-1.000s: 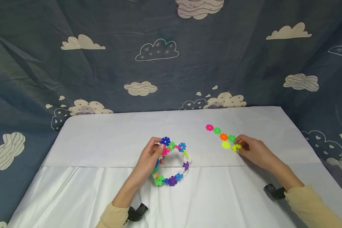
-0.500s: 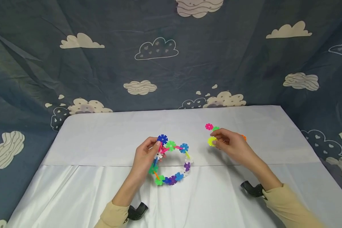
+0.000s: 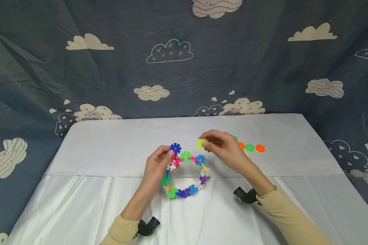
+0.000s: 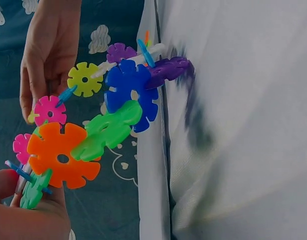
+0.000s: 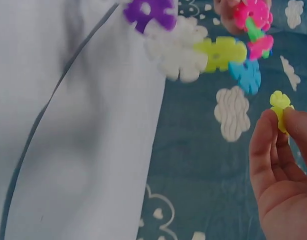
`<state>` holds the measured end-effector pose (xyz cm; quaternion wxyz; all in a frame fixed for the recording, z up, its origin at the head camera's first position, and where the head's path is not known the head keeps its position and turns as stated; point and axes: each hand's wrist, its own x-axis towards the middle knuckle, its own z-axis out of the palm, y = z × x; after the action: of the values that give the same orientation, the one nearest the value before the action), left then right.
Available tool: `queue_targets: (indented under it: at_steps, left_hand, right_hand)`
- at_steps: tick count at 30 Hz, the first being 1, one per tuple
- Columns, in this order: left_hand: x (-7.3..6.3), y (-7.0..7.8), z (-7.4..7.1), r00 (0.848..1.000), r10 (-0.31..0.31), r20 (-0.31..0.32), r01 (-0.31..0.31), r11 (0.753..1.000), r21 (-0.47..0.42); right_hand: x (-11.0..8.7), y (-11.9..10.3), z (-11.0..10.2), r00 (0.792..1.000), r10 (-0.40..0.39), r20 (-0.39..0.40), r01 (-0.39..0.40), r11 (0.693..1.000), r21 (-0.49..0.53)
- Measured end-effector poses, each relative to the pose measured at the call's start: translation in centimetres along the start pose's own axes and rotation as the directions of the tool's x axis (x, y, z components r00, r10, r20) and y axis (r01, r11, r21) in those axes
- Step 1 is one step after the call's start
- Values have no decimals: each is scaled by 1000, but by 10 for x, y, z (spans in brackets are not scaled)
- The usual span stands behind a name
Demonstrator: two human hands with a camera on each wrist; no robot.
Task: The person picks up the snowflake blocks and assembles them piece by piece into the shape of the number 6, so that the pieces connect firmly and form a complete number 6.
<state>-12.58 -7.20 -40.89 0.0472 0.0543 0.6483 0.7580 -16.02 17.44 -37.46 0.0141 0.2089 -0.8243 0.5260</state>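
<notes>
My left hand (image 3: 155,168) grips the left side of a chain of slotted, flower-shaped interlocking discs (image 3: 193,189), looped into a ring and held up over the white table. A dark blue disc (image 3: 175,148) stands at the top by the left fingertips. In the left wrist view an orange disc (image 4: 46,155) of the chain is closest to the camera. Up and right of the ring, my right hand (image 3: 224,146) pinches a loose yellow disc (image 5: 280,102) between thumb and fingers. The yellow disc is apart from the ring.
On the white table (image 3: 110,146), behind and right of my right hand, lie several loose discs, among them an orange disc (image 3: 260,148) and a green disc (image 3: 249,147). My right hand partly covers others. A dark cloud-print cloth (image 3: 171,78) hangs behind the table.
My right hand has lifted the yellow disc from beside the loose discs and carried it left, close to the ring. My left hand has shifted its hold slightly on the chain.
</notes>
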Motion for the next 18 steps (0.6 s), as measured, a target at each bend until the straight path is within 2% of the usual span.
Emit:
queue_targets:
  at_steps: [7,11,18]
  left_hand:
    - [-1,5,0,999,33,11,-33,999,-40]
    - [0,4,0,999,-20,48,23,998,-60]
    - [3,-5,0,989,-121,83,123,992,-20]
  right_hand:
    - [12,-13,12,1000,-18,0,18,999,45]
    - [18,-17,14,999,-27,27,25,998,62]
    - [27,-10,21,993,-42,107,38,999,39]
